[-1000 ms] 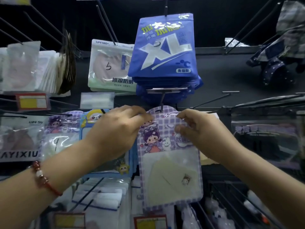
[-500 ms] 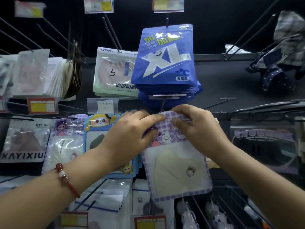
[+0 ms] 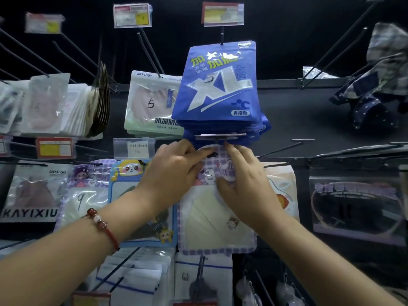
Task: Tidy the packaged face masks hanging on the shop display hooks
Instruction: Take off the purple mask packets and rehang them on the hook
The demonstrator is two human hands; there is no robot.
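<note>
Purple-checked child's mask packet [image 3: 217, 219] sits just below the blue XL pack stack [image 3: 217, 89], pinched at its top by left hand [image 3: 174, 175] and right hand [image 3: 245, 184]. Hanging step; next, its hole must meet the hook.

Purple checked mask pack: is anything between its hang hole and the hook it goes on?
Partly. The blue XL packs hang just above, and the price-tag holder at the hook's tip sits right over the purple checked mask pack. Both hands hold its top by the hang hole; whether it is threaded cannot be told.
</note>
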